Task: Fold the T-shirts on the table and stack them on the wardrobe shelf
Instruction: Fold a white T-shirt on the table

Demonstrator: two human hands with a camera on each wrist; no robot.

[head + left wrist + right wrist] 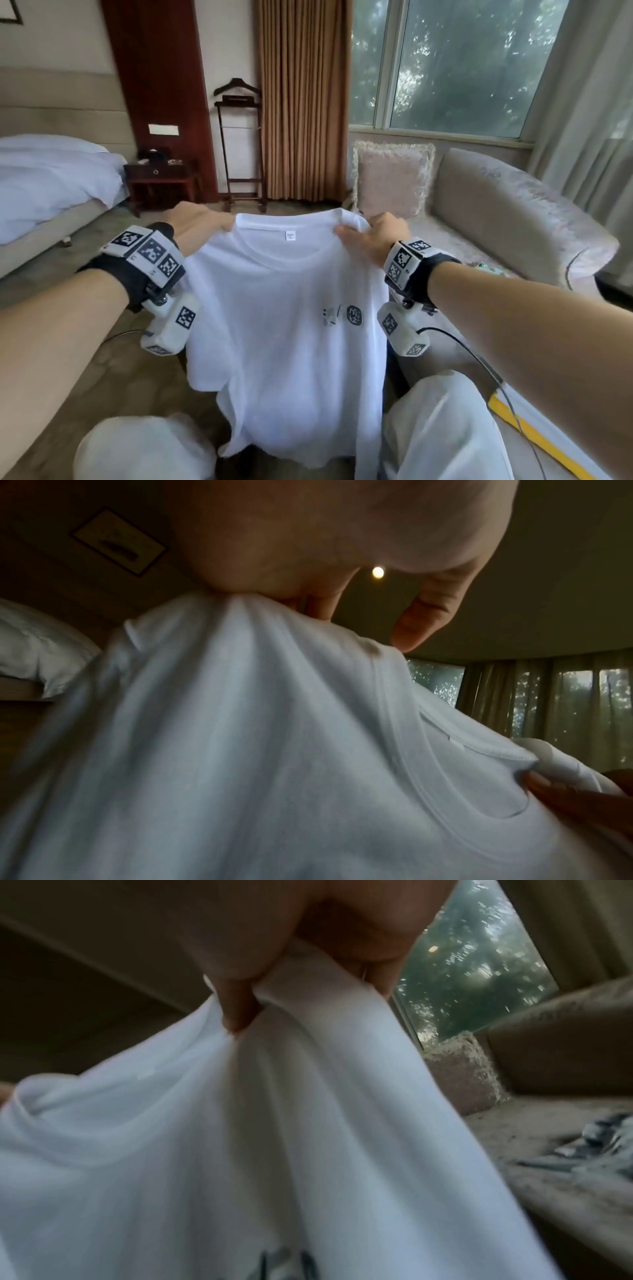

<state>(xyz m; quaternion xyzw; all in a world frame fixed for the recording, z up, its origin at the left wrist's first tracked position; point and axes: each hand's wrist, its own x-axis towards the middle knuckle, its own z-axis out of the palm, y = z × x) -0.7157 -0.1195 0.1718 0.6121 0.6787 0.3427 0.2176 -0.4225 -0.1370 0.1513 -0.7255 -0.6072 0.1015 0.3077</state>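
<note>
A white T-shirt [284, 325] with a small dark chest print hangs in the air in front of me, collar up, its label showing inside the neck. My left hand [202, 224] pinches its left shoulder beside the collar. My right hand [370, 236] pinches the right shoulder. In the left wrist view the cloth [240, 737] bunches under my left hand [260, 588], with one finger sticking out loose. From the right wrist camera, the fabric [274, 1123] is squeezed between thumb and fingers of my right hand [270, 982]. The hem hangs between my knees.
A pale sofa [513, 219] with a fringed cushion [392, 178] stands at the right under the window. A bed [51, 185] is at the left, a dark nightstand [161, 181] and valet stand [239, 147] behind. A yellow-edged surface [534, 435] lies at the lower right.
</note>
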